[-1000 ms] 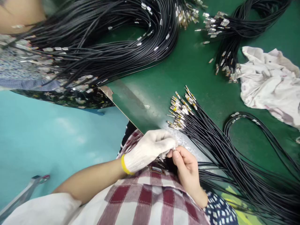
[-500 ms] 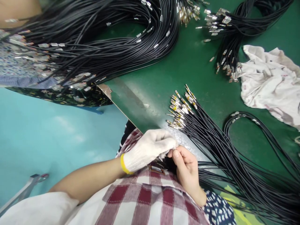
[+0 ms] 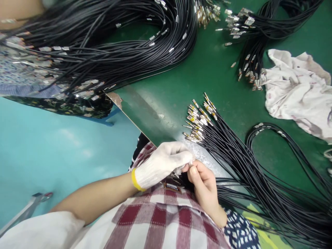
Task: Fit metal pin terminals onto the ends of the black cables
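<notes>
My left hand [image 3: 164, 164], in a white knit glove with a yellow cuff, has its fingers pinched together close to my apron. Against its fingertips my bare right hand [image 3: 203, 180] pinches with thumb and forefinger. A small shiny piece [image 3: 190, 163] shows between the two sets of fingertips; whether it belongs to a cable is too small to tell. Below the hands, a few metal cable ends [image 3: 176, 175] lie at my lap, partly hidden. Just beyond, a bundle of black cables [image 3: 228, 145] with silver and yellow metal ends [image 3: 198, 122] spreads over the green table [image 3: 166, 93].
A large coil of black cables [image 3: 145, 57] fills the upper left, with another person's arm [image 3: 20, 10] beside it. More black cables [image 3: 280, 22] lie upper right, near a crumpled white cloth [image 3: 298, 93]. The table's edge [image 3: 133, 122] runs diagonally at left.
The view shifts slightly, and both hands stay together at almost the same spot. The small piece between the fingertips shows a little more plainly now.
</notes>
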The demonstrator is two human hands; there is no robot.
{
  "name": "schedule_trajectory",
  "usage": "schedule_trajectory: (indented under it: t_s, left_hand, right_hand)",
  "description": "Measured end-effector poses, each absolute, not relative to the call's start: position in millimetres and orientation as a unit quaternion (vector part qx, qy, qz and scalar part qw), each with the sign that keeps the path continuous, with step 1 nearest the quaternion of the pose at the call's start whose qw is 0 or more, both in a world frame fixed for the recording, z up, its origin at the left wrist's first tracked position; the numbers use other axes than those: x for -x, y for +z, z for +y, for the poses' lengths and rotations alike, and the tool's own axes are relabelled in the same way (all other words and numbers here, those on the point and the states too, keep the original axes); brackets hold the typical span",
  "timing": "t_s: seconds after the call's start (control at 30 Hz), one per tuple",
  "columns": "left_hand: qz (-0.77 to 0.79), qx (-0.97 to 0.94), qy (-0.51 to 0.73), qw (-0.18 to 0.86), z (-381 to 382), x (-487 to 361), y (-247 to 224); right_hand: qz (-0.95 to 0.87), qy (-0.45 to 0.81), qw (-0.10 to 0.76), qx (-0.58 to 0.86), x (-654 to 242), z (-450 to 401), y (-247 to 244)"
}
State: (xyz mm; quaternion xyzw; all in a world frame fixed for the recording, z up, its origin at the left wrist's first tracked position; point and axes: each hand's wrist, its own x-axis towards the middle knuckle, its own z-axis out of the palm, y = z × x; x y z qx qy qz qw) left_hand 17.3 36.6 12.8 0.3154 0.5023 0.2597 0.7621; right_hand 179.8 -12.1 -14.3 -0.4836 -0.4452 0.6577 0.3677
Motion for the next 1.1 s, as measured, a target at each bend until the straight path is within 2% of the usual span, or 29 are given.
schedule_trajectory:
  t_s: [0.43,0.87,1.1]
  left_hand:
    - [0.480,-0.298,0.265,0.782,38,-15,9]
    - [0.473,-0.293,0.249,0.793,38,-14,8]
    - [0.475,-0.287,0.249,0.794,37,-14,6]
  right_hand:
    - [-0.400,0.690,0.358,0.485,-177,-12,-12]
    - [-0.433,0.630,0.397,0.508,-177,-12,-19]
    - [-0.451,0.618,0.390,0.513,-178,-13,-22]
